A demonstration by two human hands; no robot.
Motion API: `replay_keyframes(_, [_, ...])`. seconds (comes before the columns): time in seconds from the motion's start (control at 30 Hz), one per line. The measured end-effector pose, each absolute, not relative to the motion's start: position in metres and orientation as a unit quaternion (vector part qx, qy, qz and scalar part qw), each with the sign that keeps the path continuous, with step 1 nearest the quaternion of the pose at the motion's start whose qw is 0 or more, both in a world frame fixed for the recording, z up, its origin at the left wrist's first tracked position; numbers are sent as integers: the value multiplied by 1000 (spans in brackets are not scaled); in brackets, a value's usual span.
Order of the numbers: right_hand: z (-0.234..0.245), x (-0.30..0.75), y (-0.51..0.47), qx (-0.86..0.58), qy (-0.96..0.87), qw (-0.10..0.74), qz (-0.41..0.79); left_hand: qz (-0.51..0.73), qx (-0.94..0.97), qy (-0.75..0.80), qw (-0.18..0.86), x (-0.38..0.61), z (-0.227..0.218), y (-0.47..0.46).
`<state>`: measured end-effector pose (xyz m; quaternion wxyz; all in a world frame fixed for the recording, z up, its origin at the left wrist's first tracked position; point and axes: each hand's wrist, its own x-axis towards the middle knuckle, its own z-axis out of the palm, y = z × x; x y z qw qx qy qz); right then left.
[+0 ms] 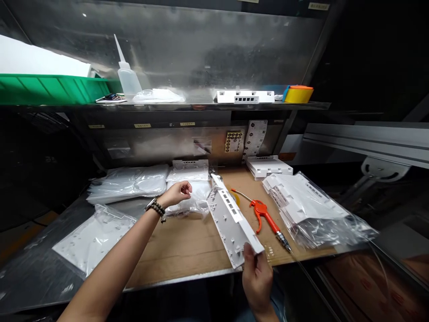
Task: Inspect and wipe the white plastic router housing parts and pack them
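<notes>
My right hand grips the near end of a long white plastic housing, which is tilted and points away from me over the brown work mat. My left hand, with a bead bracelet on the wrist, is closed on the edge of a clear plastic bag that lies just left of the housing's far end. A bagged white housing lies behind that bag.
An orange air blow gun lies right of the housing. Bagged white housings are stacked at right and one lies at left. Empty bags pile at back left. The upper shelf holds a squeeze bottle, green bin, tape.
</notes>
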<state>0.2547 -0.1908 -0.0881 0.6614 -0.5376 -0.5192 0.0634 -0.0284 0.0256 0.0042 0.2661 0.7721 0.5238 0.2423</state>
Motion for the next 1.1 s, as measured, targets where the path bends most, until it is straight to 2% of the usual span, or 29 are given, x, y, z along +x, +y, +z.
replay_keyframes(0.17, [-85,257,-201,-527,-511,674,84,228,775,506,304,-19,-5,13])
replay_keyframes(0.43, [-80,244,-203,-494,-564,658,71,248,770,532,250,-2,-11,9])
replay_keyframes(0.73, [-81,246,-204,-475,-595,647,40,207,716,484,458,-23,-9,24])
replay_keyframes(0.97, [-82,236,-201,-448,-635,629,29,278,664,526,453,-19,-31,31])
replay_keyframes(1.1, [-81,228,-191,-427,-640,638,29,307,627,526,485,-20,-34,36])
